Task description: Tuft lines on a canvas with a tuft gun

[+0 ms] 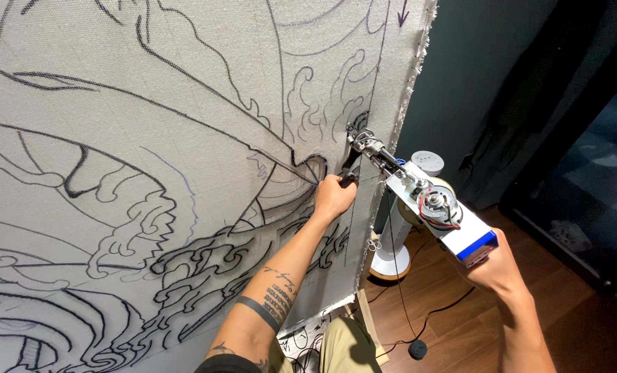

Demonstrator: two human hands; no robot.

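A large stretched white cloth (pixel 115 138) with black outline drawings fills the left of the head view. My right hand (pixel 496 268) grips the blue rear end of a tufting gun (pixel 429 200), whose metal needle tip (pixel 357 135) touches the cloth near its right edge. My left hand (pixel 334 195) is closed around the gun's black front handle, right against the cloth. Black tufted lines show around the needle tip.
A white pedestal fan (pixel 398 235) stands on the wooden floor (pixel 460 324) behind the gun. A black cable (pixel 409 318) runs down to a plug on the floor. A dark wall and a dark curtain (pixel 529 90) are to the right.
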